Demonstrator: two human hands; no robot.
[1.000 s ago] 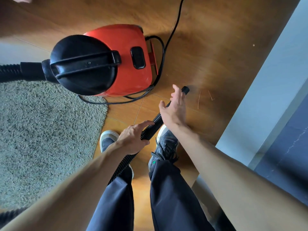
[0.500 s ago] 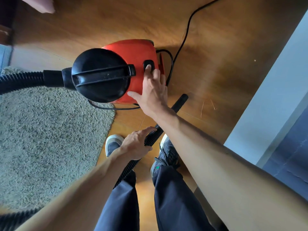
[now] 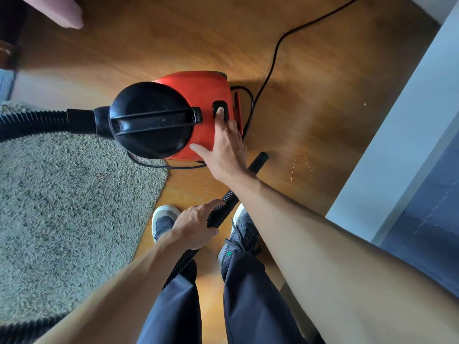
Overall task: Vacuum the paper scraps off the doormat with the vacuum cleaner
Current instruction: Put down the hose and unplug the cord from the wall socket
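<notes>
Right hand: your right hand (image 3: 227,150) lay spread on the red vacuum cleaner (image 3: 198,115), fingers extended, one fingertip pressed on the black switch (image 3: 220,110) on its top, thumb splayed against the near side of the body.
Left hand: your left hand (image 3: 196,224) was wrapped around the ribbed black hose (image 3: 221,214), index finger stretched along it toward the nozzle.
Hose: it ran up from between your legs, passed under your right wrist, and ended in a smooth black nozzle tip (image 3: 259,160) resting on the wooden floor (image 3: 310,115) just right of the cleaner; its other end joined the black front dome (image 3: 151,120) from the left.
Vacuum cleaner: it stood on the floor just ahead of your shoes (image 3: 238,232), its front touching or overhanging the edge of the doormat.
Cord: a black power cord (image 3: 275,53) looped beside the cleaner and trailed away to the upper right.
Doormat: the shaggy grey-green doormat (image 3: 69,207) filled the left; you could not tell any paper scraps on it.
Floor debris: a few thin pale strands (image 3: 294,170) lay right of the nozzle.
</notes>
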